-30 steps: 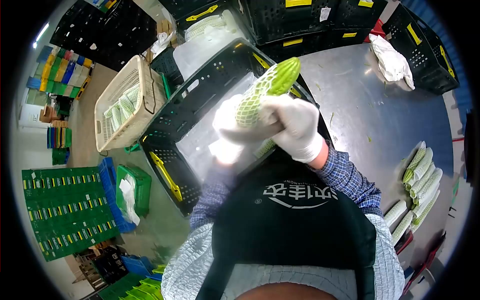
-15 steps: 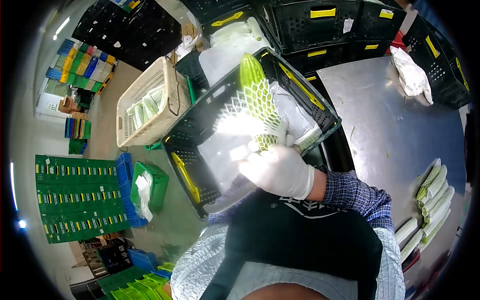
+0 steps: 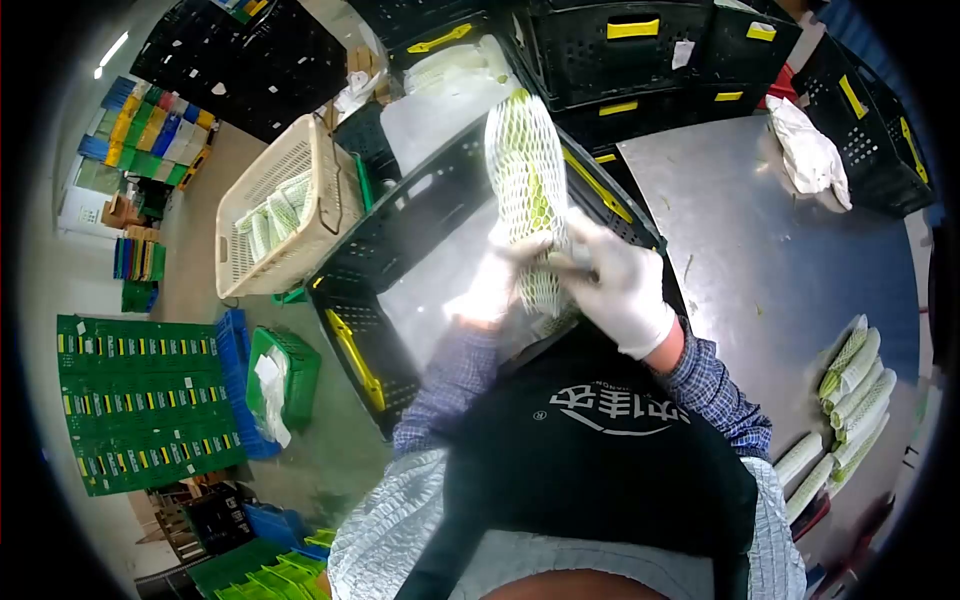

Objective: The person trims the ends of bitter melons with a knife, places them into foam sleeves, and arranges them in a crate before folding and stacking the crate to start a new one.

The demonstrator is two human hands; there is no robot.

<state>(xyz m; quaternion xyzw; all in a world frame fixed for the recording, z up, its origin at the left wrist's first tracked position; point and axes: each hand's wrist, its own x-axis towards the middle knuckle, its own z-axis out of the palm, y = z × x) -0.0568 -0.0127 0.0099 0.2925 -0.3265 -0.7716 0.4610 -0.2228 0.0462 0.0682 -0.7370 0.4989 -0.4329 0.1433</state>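
A light green bitter melon [image 3: 530, 185] stands nearly upright in front of me, inside a white foam net [image 3: 510, 150] that covers it up to its tip. My left hand [image 3: 503, 262], in a white glove, is closed around the lower part from the left. My right hand [image 3: 622, 285], gloved too, grips the same netted melon from the right with fingers bent against it. Beneath both hands is a black crate [image 3: 405, 215] with yellow handles and a pale liner [image 3: 425, 275] at its bottom.
To the left, a cream basket [image 3: 335, 190] holds several netted melons [image 3: 272, 222]. On the metal table [image 3: 720, 230] at right lie more netted melons [image 3: 855, 395] and a white cloth or bag [image 3: 808, 155]. Black crates [image 3: 610, 75] are stacked behind; a green bin [image 3: 300, 375] stands lower left.
The foam net now reaches over the melon's far end, which was bare before. My left hand has come down, out of its blur, to the melon's lower part. My right hand has shifted to its right side.
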